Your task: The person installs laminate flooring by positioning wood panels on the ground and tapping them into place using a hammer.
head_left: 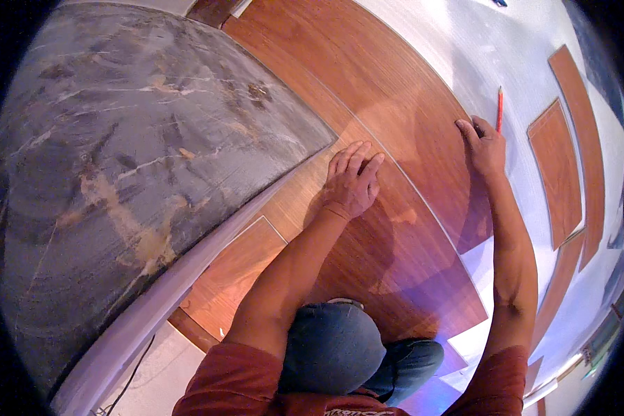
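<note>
Two wood planks, seen from above as I touch them. Outer plank [402, 97]: reddish brown, grain running lengthwise, lying flat to my right, its long outer edge under my fingers [468, 126]. Inner plank [423, 256]: similar in colour, also flat, directly beneath my other touch, partly shaded. The two lie side by side along a thin pale seam; whether it is fully closed, I cannot tell. Ends staggered, the inner extending nearer me.
</note>
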A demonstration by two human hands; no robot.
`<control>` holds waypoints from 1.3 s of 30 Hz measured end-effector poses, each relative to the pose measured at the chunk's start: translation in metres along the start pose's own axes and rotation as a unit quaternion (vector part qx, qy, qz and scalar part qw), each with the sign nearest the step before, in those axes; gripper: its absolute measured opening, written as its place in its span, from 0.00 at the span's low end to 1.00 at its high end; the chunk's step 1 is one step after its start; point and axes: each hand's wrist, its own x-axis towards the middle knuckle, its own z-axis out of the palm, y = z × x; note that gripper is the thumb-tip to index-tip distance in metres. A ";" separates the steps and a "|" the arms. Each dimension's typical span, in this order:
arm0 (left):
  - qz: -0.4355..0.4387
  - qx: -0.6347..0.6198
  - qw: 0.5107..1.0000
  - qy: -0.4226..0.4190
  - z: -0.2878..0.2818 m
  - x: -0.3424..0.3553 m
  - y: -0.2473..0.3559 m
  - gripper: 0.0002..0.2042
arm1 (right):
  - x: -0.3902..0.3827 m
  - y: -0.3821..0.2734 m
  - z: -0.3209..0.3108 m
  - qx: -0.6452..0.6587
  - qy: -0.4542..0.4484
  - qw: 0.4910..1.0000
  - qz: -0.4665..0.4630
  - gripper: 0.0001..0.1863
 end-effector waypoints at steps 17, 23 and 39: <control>-0.020 0.032 0.998 -0.042 -0.008 0.006 -0.017 0.24 | -0.005 0.002 0.017 -0.070 0.039 0.993 -0.083 0.28; -0.135 -0.048 0.988 -0.055 0.004 0.000 -0.019 0.24 | -0.010 0.005 0.007 -0.045 0.015 0.998 -0.046 0.28; -0.010 0.003 1.000 -0.003 0.001 -0.002 0.003 0.27 | 0.002 -0.017 0.018 -0.043 0.058 0.997 -0.024 0.29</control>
